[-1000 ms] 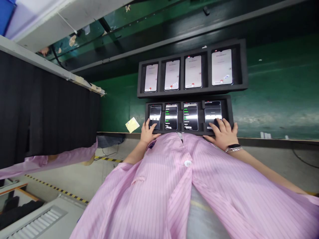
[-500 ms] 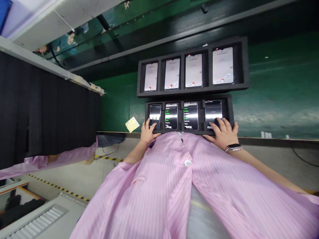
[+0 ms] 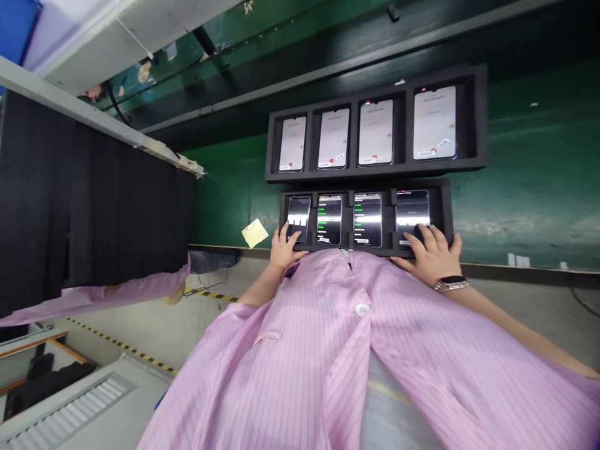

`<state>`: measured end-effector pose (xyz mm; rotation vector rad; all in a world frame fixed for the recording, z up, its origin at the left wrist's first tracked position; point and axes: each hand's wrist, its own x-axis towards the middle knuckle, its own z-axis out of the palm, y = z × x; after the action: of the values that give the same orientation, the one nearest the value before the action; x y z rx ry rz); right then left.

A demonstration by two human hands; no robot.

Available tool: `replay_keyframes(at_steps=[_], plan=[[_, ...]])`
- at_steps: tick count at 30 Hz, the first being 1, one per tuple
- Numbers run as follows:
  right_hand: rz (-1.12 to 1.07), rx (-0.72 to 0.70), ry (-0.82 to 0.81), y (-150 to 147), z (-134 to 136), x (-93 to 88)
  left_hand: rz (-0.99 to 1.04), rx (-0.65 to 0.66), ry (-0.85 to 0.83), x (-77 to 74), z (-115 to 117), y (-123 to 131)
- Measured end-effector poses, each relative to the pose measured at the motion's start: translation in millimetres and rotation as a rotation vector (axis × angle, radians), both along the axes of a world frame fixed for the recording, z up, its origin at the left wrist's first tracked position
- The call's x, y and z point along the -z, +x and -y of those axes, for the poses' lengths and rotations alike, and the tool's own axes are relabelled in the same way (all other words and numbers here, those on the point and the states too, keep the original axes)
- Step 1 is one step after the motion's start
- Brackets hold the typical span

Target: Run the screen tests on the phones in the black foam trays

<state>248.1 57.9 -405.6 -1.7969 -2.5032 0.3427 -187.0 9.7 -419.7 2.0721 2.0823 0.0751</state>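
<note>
A green bench mat (image 3: 529,212) fills the background. At left, a yellow sticky note (image 3: 255,234) lies just beside the left hand (image 3: 284,248), its fingers (image 3: 284,232) slightly apart on the near edge of a black foam tray (image 3: 344,219) holding 4 lit phones (image 3: 367,220). The right hand (image 3: 434,256), wearing a wristwatch (image 3: 451,284), spreads its fingers (image 3: 425,235) over the rightmost phone (image 3: 412,212); whether they grip it, I cannot tell. A second tray (image 3: 375,172) with 4 phones (image 3: 375,132) sits just beyond.

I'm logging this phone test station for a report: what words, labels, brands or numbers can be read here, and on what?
Nothing can be read for certain.
Upper-tray phone screens: small lines of text, too small to read.
Lower-tray phone screens: lines with green marks, too small to read.
Yellow sticky note: no legible writing.
</note>
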Motion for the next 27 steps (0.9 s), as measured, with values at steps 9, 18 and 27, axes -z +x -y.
replay_keyframes(at_steps=[9, 18, 27], plan=[[0.063, 0.007, 0.024, -3.8, 0.3, 0.3, 0.049, -0.009, -0.041, -2.8, -0.5, -2.0], [0.052, 0.013, -0.012, -5.5, -1.2, -2.7, 0.128, -0.059, 0.031, -11.2, -25.1, 6.0], [-0.069, 0.089, -0.071, 3.0, -8.8, -5.0, 0.112, -0.063, 0.051, -0.2, -24.6, 10.5]])
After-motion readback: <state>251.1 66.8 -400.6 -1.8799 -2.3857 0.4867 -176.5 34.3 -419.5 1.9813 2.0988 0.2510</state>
